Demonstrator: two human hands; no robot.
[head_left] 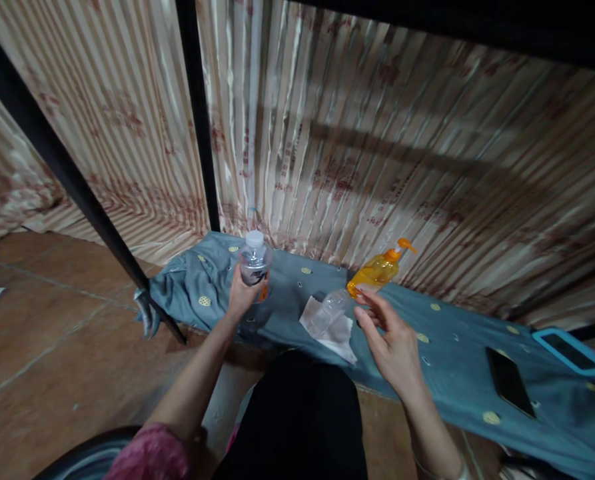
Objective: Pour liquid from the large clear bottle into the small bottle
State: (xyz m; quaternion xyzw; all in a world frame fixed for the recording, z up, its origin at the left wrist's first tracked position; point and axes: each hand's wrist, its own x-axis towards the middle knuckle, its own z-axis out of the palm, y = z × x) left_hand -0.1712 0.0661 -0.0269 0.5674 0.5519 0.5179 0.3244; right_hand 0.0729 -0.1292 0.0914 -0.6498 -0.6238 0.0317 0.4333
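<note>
My left hand (pixel 243 293) is wrapped round a clear plastic bottle (pixel 255 257) with a white cap and a black and orange label, upright over the left part of the cloth-covered bench. My right hand (pixel 388 333) is open, thumb and fingers apart, just in front of a yellow pump bottle (pixel 377 272) with an orange pump head. Whether its fingertips touch that bottle I cannot tell. Left of them, a small clear plastic bottle (pixel 330 310) without a visible cap lies on a white tissue (pixel 344 339).
A blue-grey patterned cloth (pixel 467 360) covers the narrow bench. On its right lie a black phone (pixel 510 381) and a blue-framed object (pixel 572 351). Black metal posts (pixel 197 113) rise at the left, before a striped curtain (pixel 297 133).
</note>
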